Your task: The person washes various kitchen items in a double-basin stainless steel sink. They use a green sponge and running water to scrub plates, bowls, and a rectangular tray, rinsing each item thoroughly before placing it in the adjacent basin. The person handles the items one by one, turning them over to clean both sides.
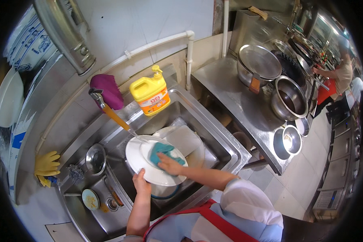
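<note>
My left hand (142, 181) grips the near-left rim of a white oval plate (136, 157), thumb on top, and holds it tilted over the sink. With my right hand (169, 165) I press a teal cloth (161, 150) against the plate's face. Water runs from the yellow hose end of the faucet (116, 118) onto the plate's far edge. Beneath it, in the right basin, lie more dishes, among them a pale rectangular plate (183, 139) on a larger round one. Part of a blue-rimmed dish (166, 193) shows below the held plate.
A yellow detergent jug (151, 93) and a purple cloth (109, 90) sit along the sink's back edge. A soiled small dish (90, 199), a metal bowl (96, 159) and a steel scourer (75, 174) are at left. Steel pots (289, 98) crowd the right counter; another person (338, 72) stands beyond.
</note>
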Demonstrator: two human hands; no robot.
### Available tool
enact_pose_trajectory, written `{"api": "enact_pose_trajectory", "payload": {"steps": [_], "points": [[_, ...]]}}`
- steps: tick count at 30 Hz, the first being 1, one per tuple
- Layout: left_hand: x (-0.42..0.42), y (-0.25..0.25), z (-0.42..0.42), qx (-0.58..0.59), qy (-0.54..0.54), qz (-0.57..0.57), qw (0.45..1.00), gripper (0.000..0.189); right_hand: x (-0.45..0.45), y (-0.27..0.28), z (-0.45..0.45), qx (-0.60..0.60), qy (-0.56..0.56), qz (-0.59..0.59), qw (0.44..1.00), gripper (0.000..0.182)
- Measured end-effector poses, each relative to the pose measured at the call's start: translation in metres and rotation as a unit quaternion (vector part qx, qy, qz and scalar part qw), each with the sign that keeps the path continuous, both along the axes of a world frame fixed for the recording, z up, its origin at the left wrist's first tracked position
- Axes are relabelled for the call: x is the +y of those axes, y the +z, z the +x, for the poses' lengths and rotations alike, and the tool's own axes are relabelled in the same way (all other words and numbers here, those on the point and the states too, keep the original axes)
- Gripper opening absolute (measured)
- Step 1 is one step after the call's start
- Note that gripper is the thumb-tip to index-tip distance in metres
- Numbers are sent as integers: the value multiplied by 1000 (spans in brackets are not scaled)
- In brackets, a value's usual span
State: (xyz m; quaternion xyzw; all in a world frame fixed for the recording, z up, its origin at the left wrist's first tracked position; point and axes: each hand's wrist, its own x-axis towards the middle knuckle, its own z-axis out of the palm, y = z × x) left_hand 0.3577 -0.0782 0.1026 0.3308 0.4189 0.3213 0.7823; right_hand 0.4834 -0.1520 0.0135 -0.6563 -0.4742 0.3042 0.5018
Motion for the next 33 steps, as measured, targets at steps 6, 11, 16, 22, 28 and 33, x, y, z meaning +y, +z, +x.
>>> {"api": "enact_pose_trajectory", "payload": {"steps": [6, 11, 16, 22, 28, 33], "points": [[4, 6, -16, 5, -65, 44, 997, 30, 79, 57, -8, -160, 102, 135, 972, 35], [4, 38, -23, 10, -72, 53, 996, 30, 97, 1, 83, 8, -35, -81, 996, 44], [13, 27, -24, -29, 27, 22, 999, 38, -21, -22, 59, 128, -141, -180, 965, 45], [14, 24, -16, -11, 74, 12, 997, 40, -80, -14, -19, -71, -13, 9, 997, 40], [17, 26, -33, -17, 33, 58, 998, 36, -42, 22, 33, -209, 51, -170, 962, 41], [28, 22, -38, -26, -24, 67, 997, 29, 77, 81, 8, -222, 65, 150, 961, 47]]}}
